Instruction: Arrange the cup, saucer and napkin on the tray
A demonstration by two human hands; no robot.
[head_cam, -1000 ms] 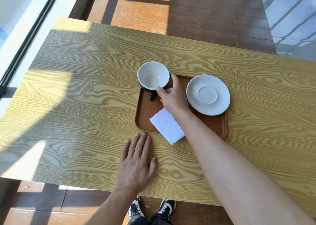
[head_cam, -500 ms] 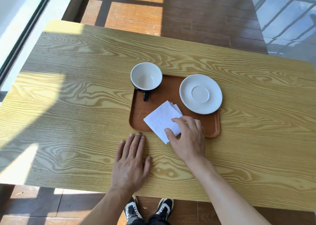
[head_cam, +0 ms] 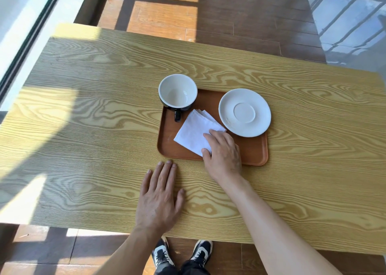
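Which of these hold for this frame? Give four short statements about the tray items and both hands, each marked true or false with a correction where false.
1. The cup sits on the saucer. False: they stand apart on the tray.
2. The right hand touches the napkin. True.
3. The left hand grips the tray. False: it lies flat on the table.
4. The cup is empty. True.
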